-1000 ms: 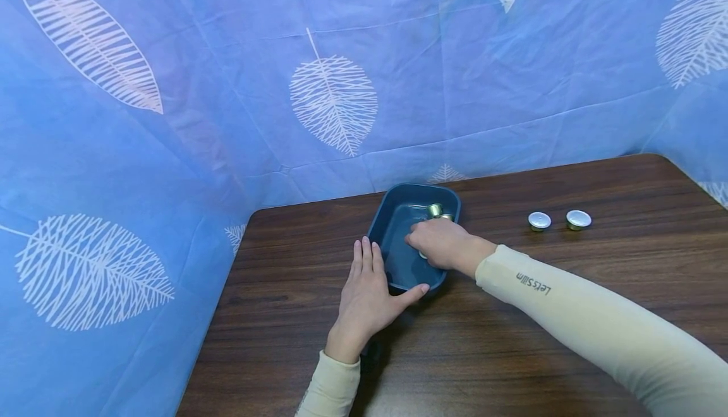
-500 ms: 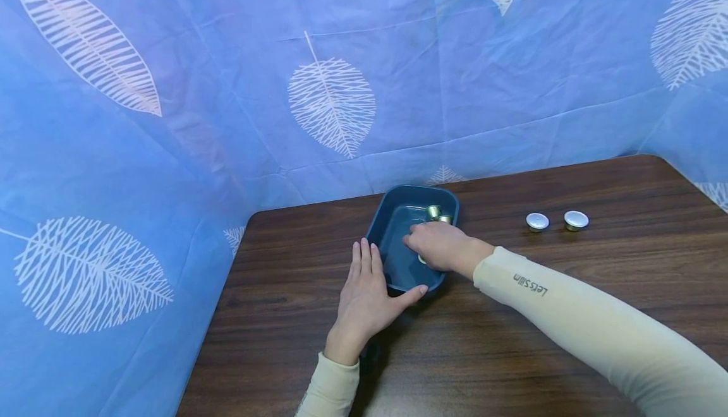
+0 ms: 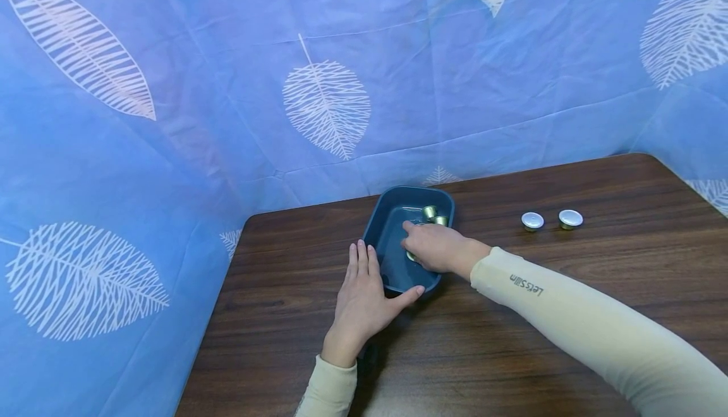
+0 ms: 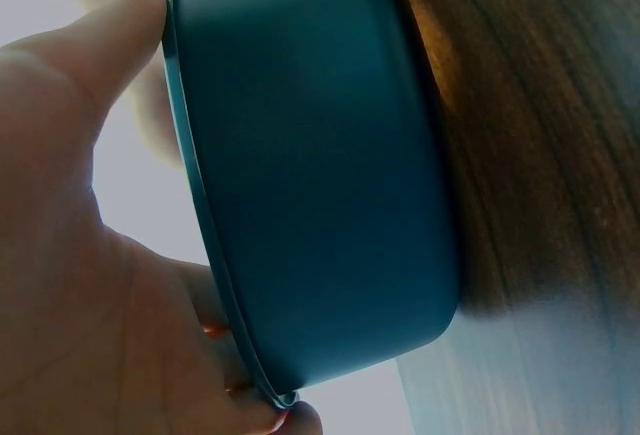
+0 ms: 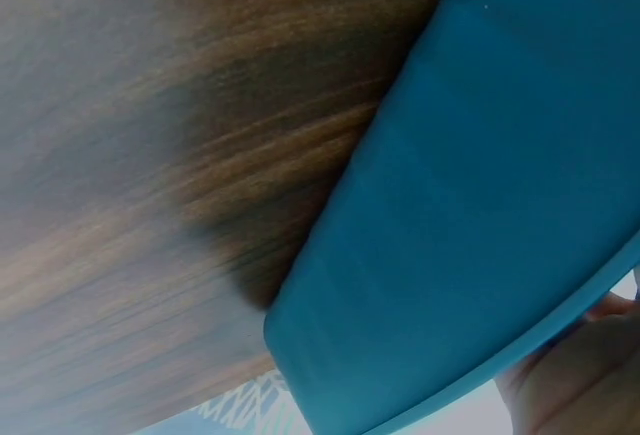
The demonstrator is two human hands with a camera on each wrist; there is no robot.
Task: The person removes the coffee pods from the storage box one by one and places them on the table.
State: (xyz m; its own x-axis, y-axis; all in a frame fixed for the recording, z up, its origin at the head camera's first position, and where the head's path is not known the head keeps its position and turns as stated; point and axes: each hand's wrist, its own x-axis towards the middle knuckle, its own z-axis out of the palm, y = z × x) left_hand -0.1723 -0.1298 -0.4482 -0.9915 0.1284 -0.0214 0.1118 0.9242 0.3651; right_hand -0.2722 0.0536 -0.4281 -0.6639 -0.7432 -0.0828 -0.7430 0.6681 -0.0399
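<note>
A dark blue tub (image 3: 376,222) stands on the table. My left hand (image 3: 364,303) spans its near end, straight fingers against the left rim and thumb at the near corner; the left wrist view shows both at the rim. My right hand (image 3: 435,244) reaches over the right side into the tub, fingers curled down. A small gold cup (image 3: 412,257) with a pale rim shows partly beneath them, and they seem to hold it; the fingertips are hidden. Beyond this hand, gold cups (image 3: 429,212) lie along the tub's right side. The right wrist view shows mostly the tub's outer wall (image 5: 470,215).
On the table to the right stand a small gold cup with a white top (image 3: 532,221) and a similar, slightly larger-looking one (image 3: 570,218). The dark wooden table (image 3: 273,303) ends at the back against a blue leaf-print cloth (image 3: 227,88).
My right hand has shifted slightly within the tub, and the partly hidden gold cup shows a little farther left. My left hand stays at the rim. The whole view has drifted slightly.
</note>
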